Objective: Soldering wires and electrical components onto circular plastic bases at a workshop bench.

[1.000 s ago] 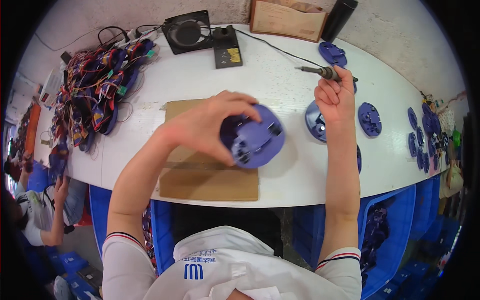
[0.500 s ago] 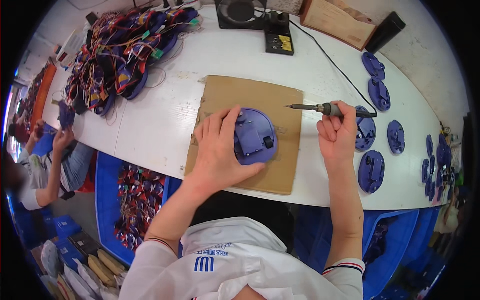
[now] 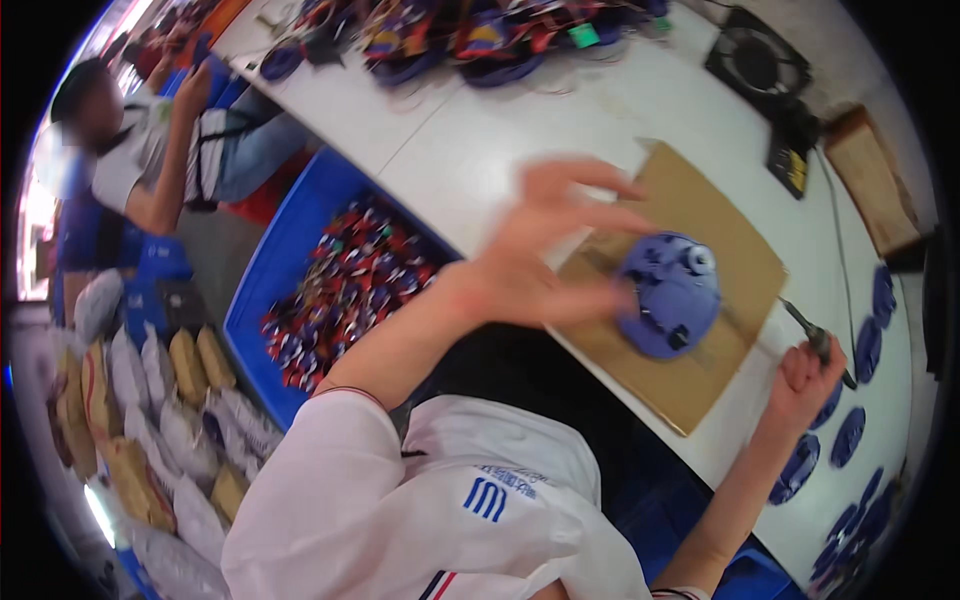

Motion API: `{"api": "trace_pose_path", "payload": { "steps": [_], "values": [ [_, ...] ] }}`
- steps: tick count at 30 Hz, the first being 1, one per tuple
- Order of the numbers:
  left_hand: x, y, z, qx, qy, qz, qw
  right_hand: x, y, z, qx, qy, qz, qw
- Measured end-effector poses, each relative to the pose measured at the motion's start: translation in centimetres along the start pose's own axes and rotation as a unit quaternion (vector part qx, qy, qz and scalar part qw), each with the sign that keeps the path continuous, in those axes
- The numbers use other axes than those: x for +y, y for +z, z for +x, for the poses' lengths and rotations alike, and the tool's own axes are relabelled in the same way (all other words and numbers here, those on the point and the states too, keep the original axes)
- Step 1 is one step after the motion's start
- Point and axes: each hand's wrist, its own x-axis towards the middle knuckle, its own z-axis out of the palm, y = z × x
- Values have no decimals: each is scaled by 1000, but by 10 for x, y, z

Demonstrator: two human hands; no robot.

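An oval purple plastic housing lies on a brown cardboard sheet on the table, its black fittings and a round post facing up. Just left of it is my left hand, smeared by motion, its thumb and fingers spread with nothing between them. Its thumb tip overlaps the housing's left edge, and I cannot tell whether they touch. At the cardboard's right side, my right hand is closed round a soldering iron, whose metal tip points up and left, away from the housing.
More purple housings lie along the table's right side. Wired purple and red units are heaped at the far edge. A black fan, an iron stand and a box stand far right. A blue bin of small parts and a seated co-worker are left.
My view has swung left, so the table appears turned and shifted right. My left hand has come off the housing, fingers spreading. The soldering iron stays in my right hand.
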Motion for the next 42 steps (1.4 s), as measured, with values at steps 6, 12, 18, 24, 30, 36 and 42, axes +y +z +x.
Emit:
{"api": "trace_pose_path", "payload": {
  "steps": [6,12,18,24,30,36,42],
  "values": [
    [-72,-172,-157,571,-347,31,743,-12,-15,18,-23,11,9,1000],
    [-65,-241,-361,250,-518,498,648,-15,6,14,51,4,-39,998],
    [-67,-194,-447,-75,-581,555,591,-14,-3,22,5,-13,-26,1000],
    [-65,-217,-430,-137,-720,456,504,-4,4,21,19,14,-16,1000],
    [-13,-304,-323,192,-728,-277,597,-10,1,21,-24,43,14,999],
    [27,-289,-186,189,-343,-501,771,1,17,10,8,32,-1,999],
    [-8,-236,-20,-158,-165,-551,803,10,28,-1,46,21,44,998]
  ]
}}
